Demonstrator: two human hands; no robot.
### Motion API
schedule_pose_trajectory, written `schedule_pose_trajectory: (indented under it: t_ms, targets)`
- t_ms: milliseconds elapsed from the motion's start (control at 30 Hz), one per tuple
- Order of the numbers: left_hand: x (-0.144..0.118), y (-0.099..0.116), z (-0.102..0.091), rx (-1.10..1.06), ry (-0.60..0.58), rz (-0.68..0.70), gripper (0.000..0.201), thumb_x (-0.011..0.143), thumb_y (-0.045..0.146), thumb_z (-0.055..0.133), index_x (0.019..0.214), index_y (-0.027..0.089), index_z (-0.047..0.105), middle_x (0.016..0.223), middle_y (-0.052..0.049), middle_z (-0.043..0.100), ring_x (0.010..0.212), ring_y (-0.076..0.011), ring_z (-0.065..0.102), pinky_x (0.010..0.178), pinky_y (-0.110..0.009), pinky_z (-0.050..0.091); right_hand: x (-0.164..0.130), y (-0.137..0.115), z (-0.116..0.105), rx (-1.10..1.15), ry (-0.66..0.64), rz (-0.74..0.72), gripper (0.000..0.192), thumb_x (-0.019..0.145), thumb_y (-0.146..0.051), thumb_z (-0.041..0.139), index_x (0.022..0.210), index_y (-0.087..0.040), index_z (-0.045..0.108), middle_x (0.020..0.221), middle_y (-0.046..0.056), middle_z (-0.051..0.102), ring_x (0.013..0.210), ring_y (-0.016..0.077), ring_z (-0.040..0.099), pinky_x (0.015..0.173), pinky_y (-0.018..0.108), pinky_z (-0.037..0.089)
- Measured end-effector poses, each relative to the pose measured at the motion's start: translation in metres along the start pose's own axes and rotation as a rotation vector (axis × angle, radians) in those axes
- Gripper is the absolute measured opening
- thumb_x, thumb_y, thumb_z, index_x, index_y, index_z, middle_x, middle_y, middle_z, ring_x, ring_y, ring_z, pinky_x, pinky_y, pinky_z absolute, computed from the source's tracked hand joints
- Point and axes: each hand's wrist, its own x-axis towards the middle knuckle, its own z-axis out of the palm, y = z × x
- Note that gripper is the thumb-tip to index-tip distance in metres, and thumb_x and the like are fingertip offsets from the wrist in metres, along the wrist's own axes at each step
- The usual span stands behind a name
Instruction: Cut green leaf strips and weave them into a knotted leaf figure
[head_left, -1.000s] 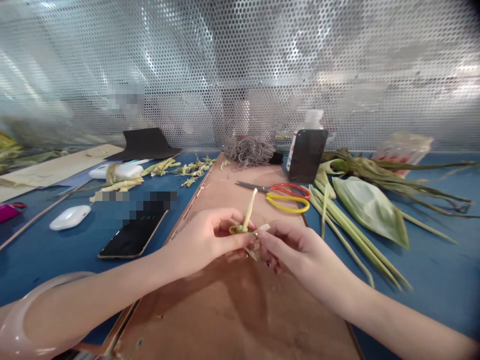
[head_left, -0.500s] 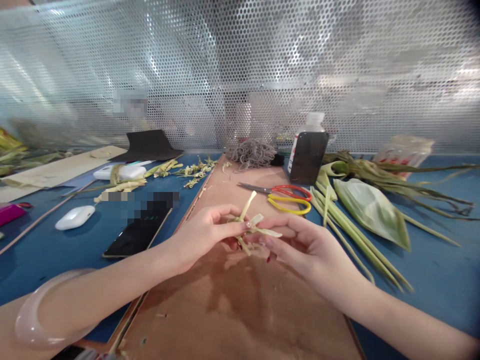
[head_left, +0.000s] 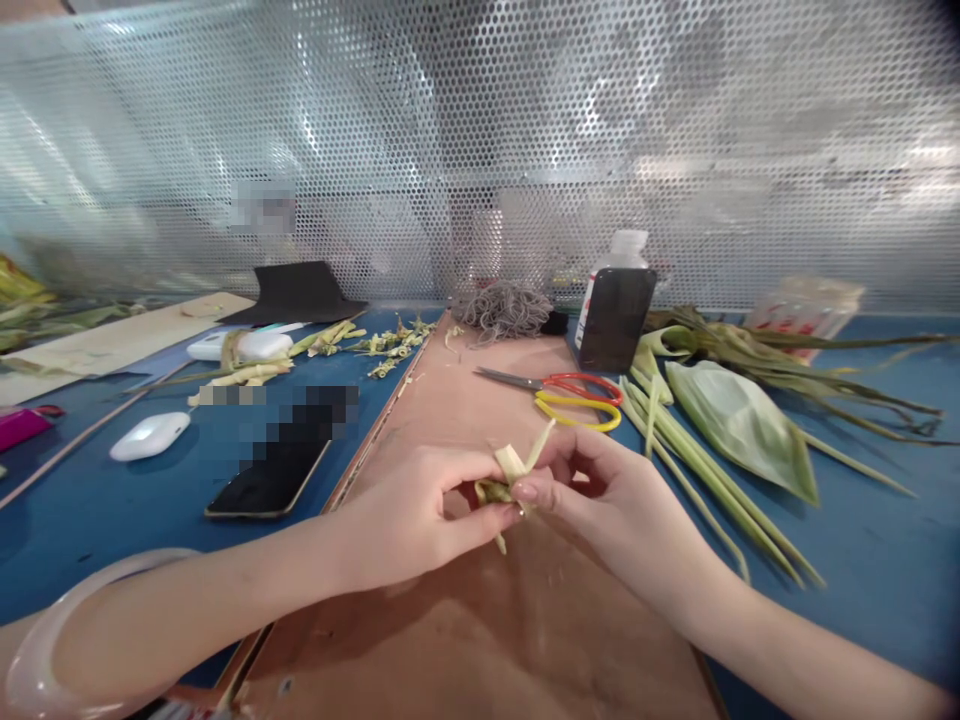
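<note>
Between my two hands, above the brown board point(head_left: 420, 640), is a small folded piece of pale green leaf strips point(head_left: 511, 463) with ends sticking up and down. My left hand point(head_left: 442, 505) pinches it from the left, thumb below and fingers behind. From the right, my right hand point(head_left: 581, 480) grips it between thumb and forefinger. The fingertips of both hands meet at the piece and hide part of it. Scissors point(head_left: 577, 397) with one red and one yellow handle lie just beyond my right hand, blades pointing left.
Right: green leaf stalks point(head_left: 705, 475), a broad leaf point(head_left: 739, 420), dried leaves point(head_left: 817, 370), a phone point(head_left: 615, 318) leaning on a bottle point(head_left: 628, 245). Behind: grey cord point(head_left: 502, 308) before a perforated metal screen point(head_left: 480, 120). Left: another phone point(head_left: 274, 470), a white case point(head_left: 150, 436), leaf scraps point(head_left: 394, 342).
Both hands have turned the leaf piece and lowered it slightly. My right hand has closed in on it, and my left thumb has moved lower, beneath the piece.
</note>
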Motion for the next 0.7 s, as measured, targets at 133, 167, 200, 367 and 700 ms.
schedule_pose_trajectory:
  t_ms: [133,167,200,367,700]
  targets:
    - [0.000,-0.001,0.000,-0.152,-0.019,-0.007,0.020,0.088,0.031,0.051,0.095,0.018,0.063,0.089,-0.002,0.066,0.081,-0.0143,0.060,0.072,-0.023,0.049,0.002,0.002,-0.001,-0.033,0.003,-0.066,0.028,0.079,-0.037,0.066,0.103,-0.024,0.060,0.070,-0.004,0.043,0.062,0.0120,0.040,0.056,0.025,0.036]
    - [0.000,0.000,-0.001,-0.189,-0.013,-0.032,0.023,0.090,0.033,0.048,0.092,0.017,0.064,0.086,-0.002,0.066,0.079,-0.0141,0.061,0.071,-0.023,0.049,0.002,0.002,-0.001,-0.055,0.012,-0.103,0.028,0.080,-0.035,0.066,0.105,-0.025,0.059,0.072,-0.004,0.044,0.063,0.0123,0.041,0.057,0.025,0.037]
    - [0.001,0.000,-0.002,-0.216,-0.003,-0.060,0.027,0.091,0.035,0.046,0.089,0.016,0.065,0.083,-0.002,0.067,0.077,-0.0139,0.061,0.070,-0.023,0.049,0.002,0.002,0.000,-0.084,0.022,-0.151,0.026,0.081,-0.033,0.065,0.105,-0.026,0.059,0.074,-0.003,0.045,0.064,0.0125,0.042,0.057,0.025,0.038]
    - [0.004,0.005,-0.004,-0.278,0.011,-0.097,0.031,0.093,0.035,0.044,0.084,0.016,0.068,0.076,-0.001,0.069,0.071,-0.0123,0.064,0.069,-0.022,0.049,-0.001,0.003,0.002,-0.253,0.097,-0.468,0.023,0.083,-0.019,0.063,0.105,-0.027,0.059,0.089,0.001,0.052,0.073,0.0139,0.049,0.066,0.026,0.045]
    - [0.004,-0.006,0.003,-0.633,0.021,-0.191,0.033,0.089,0.040,0.050,0.082,0.014,0.069,0.075,-0.005,0.068,0.065,-0.0152,0.063,0.060,-0.026,0.049,0.000,0.001,-0.008,-0.569,0.049,-0.941,0.028,0.089,-0.010,0.051,0.111,-0.024,0.061,0.104,0.006,0.063,0.086,0.0179,0.053,0.076,0.034,0.047]
